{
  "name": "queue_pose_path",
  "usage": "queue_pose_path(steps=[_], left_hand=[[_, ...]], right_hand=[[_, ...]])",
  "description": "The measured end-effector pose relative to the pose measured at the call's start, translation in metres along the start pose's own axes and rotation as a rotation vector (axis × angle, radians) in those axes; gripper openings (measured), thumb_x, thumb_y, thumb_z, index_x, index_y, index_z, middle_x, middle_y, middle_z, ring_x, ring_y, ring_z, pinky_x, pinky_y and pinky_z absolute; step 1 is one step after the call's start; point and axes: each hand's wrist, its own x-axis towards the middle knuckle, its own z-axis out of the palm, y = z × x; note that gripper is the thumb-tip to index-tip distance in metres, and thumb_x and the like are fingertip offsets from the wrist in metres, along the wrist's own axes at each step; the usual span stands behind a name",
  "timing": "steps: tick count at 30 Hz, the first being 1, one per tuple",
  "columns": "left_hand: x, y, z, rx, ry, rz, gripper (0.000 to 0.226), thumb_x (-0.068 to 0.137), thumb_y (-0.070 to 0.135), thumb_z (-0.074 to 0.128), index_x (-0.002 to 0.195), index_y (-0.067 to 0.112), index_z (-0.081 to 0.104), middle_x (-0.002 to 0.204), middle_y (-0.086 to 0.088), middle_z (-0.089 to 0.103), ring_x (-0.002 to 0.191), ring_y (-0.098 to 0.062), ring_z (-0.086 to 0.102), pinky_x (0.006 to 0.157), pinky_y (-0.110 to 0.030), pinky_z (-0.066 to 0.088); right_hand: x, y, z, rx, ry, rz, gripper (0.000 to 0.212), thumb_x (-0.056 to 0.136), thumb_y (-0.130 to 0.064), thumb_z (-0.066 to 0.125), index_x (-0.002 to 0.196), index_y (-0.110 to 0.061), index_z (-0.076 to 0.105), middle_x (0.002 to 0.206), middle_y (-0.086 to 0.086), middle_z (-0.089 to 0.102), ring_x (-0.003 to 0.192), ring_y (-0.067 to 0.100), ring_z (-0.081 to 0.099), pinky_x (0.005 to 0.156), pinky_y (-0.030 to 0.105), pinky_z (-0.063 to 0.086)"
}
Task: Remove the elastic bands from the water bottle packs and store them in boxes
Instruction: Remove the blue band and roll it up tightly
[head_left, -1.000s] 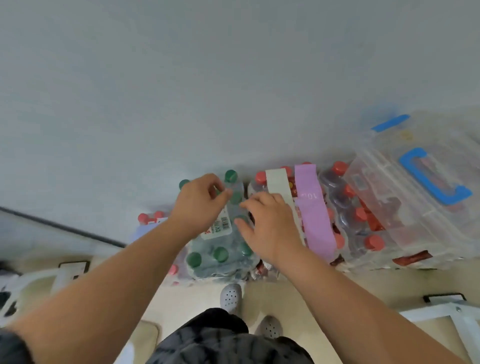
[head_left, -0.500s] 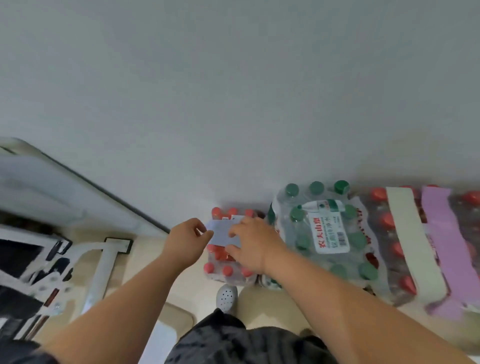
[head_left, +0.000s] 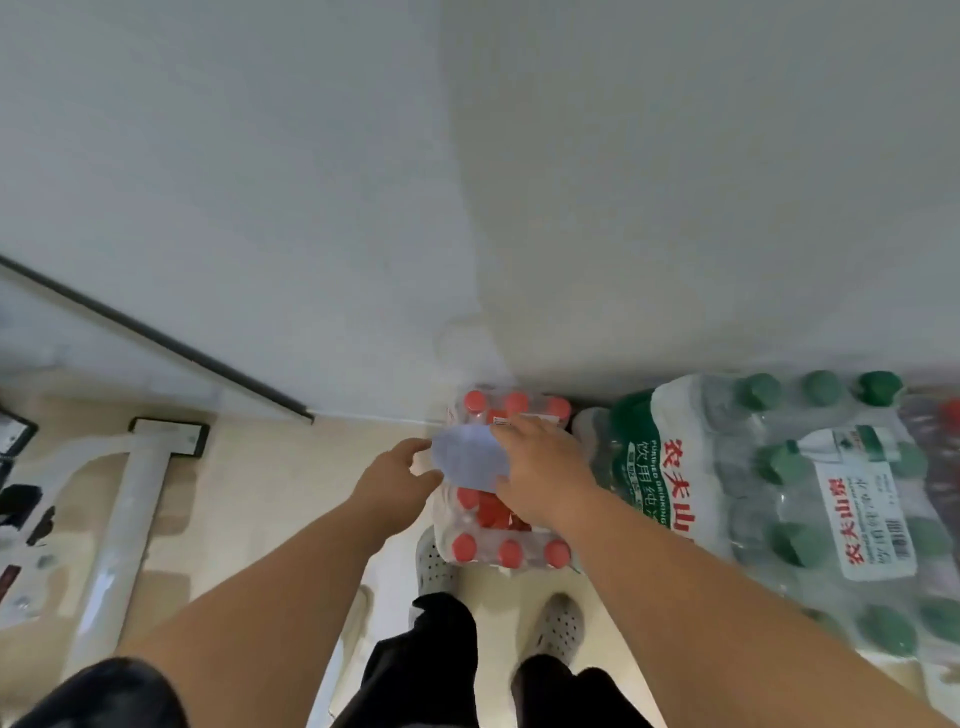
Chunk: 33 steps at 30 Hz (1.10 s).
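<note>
Left hand (head_left: 395, 483) and right hand (head_left: 540, 478) are each pinching the flat, pale blue elastic band (head_left: 467, 460), grips closed on its opposite edges. Band is lying over the glossy shrink-wrapped red-capped bottle pack (head_left: 498, 551), which is sitting beside the green-capped bottle pack (head_left: 779, 493).

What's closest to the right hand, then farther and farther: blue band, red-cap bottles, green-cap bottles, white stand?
1. Pale blue elastic band: gripped by the right hand.
2. Red-capped shrink-wrapped bottle pack: directly beneath.
3. Green-capped shrink-wrapped bottle pack: just to the right.
4. White metal stand leg: far left.
</note>
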Motion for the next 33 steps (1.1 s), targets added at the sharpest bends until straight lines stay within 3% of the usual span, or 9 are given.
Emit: queue_pose_path(steps=[4, 8, 11, 14, 18, 21, 25, 31, 33], left_hand=[[0.006, 0.004, 0.005, 0.069, -0.191, 0.030, 0.060, 0.096, 0.026, 0.059, 0.151, 0.035, 0.038, 0.156, -0.003, 0.042, 0.128, -0.022, 0.053, 0.091, -0.022, 0.040], [0.003, 0.015, 0.009, 0.112, -0.306, 0.008, 0.056, 0.097, 0.029, 0.057, 0.150, 0.038, 0.040, 0.159, -0.002, 0.038, 0.140, -0.025, 0.042, 0.103, -0.028, 0.036], [-0.002, 0.019, 0.008, 0.021, -0.257, 0.012, 0.054, 0.095, 0.029, 0.061, 0.147, 0.034, 0.047, 0.149, 0.000, 0.049, 0.133, -0.024, 0.050, 0.105, -0.032, 0.042], [-0.011, 0.018, 0.002, -0.088, -0.141, 0.028, 0.044, 0.091, 0.031, 0.067, 0.134, 0.034, 0.054, 0.129, 0.003, 0.060, 0.110, -0.019, 0.060, 0.082, -0.027, 0.049], [-0.025, 0.020, -0.009, -0.238, -0.087, 0.008, 0.029, 0.090, 0.032, 0.069, 0.117, 0.032, 0.059, 0.113, 0.002, 0.065, 0.096, -0.017, 0.064, 0.070, -0.027, 0.047], [-0.046, 0.034, -0.016, -0.302, -0.176, 0.002, 0.020, 0.092, 0.036, 0.067, 0.110, 0.028, 0.064, 0.111, -0.001, 0.069, 0.095, -0.020, 0.066, 0.073, -0.031, 0.049], [-0.086, 0.066, -0.018, -0.342, -0.393, 0.016, 0.039, 0.095, 0.052, 0.058, 0.111, 0.020, 0.071, 0.100, -0.008, 0.077, 0.087, -0.025, 0.072, 0.074, -0.036, 0.056], [-0.146, 0.132, -0.008, -0.696, -0.460, 0.271, 0.026, 0.096, 0.025, 0.063, 0.110, 0.005, 0.073, 0.107, -0.032, 0.067, 0.091, -0.036, 0.061, 0.084, -0.046, 0.049], [-0.165, 0.158, -0.002, -0.726, -0.420, 0.364, 0.031, 0.089, 0.026, 0.068, 0.108, 0.001, 0.070, 0.100, -0.026, 0.065, 0.090, -0.035, 0.055, 0.083, -0.050, 0.043]], right_hand=[[0.004, -0.007, 0.014, -0.082, -0.041, 0.010, 0.083, 0.096, -0.023, 0.061, 0.162, -0.029, 0.011, 0.169, 0.000, 0.017, 0.154, 0.030, 0.017, 0.124, 0.052, 0.022], [0.004, -0.010, 0.017, -0.245, 0.138, 0.037, 0.050, 0.097, -0.017, 0.054, 0.145, -0.026, 0.044, 0.142, 0.004, 0.054, 0.132, 0.029, 0.044, 0.115, 0.050, 0.032], [-0.002, -0.015, 0.016, -0.170, 0.178, 0.051, 0.023, 0.099, -0.021, 0.056, 0.121, -0.025, 0.062, 0.122, 0.000, 0.066, 0.120, 0.025, 0.052, 0.111, 0.047, 0.036], [-0.017, -0.019, 0.009, -0.014, 0.207, 0.045, 0.010, 0.099, -0.023, 0.058, 0.104, -0.028, 0.065, 0.105, -0.005, 0.066, 0.105, 0.020, 0.054, 0.104, 0.042, 0.041], [-0.055, -0.018, -0.010, 0.140, 0.266, -0.010, 0.016, 0.096, -0.023, 0.059, 0.081, -0.029, 0.057, 0.087, -0.008, 0.061, 0.089, 0.018, 0.052, 0.083, 0.036, 0.044], [-0.096, -0.013, -0.028, 0.249, 0.280, -0.042, 0.007, 0.094, -0.023, 0.063, 0.087, -0.022, 0.064, 0.089, -0.003, 0.063, 0.091, 0.022, 0.054, 0.078, 0.036, 0.047], [-0.144, -0.008, -0.055, 0.363, 0.348, -0.043, 0.002, 0.093, -0.021, 0.068, 0.092, -0.020, 0.069, 0.085, -0.007, 0.059, 0.085, 0.017, 0.053, 0.072, 0.032, 0.042], [-0.219, 0.011, -0.081, 0.559, 0.523, -0.042, 0.010, 0.086, -0.015, 0.073, 0.082, -0.022, 0.066, 0.076, -0.006, 0.063, 0.074, 0.009, 0.054, 0.062, 0.022, 0.041], [-0.244, 0.023, -0.086, 0.646, 0.567, -0.016, 0.010, 0.087, -0.019, 0.076, 0.085, -0.023, 0.066, 0.080, -0.005, 0.065, 0.077, 0.011, 0.056, 0.063, 0.024, 0.043]])
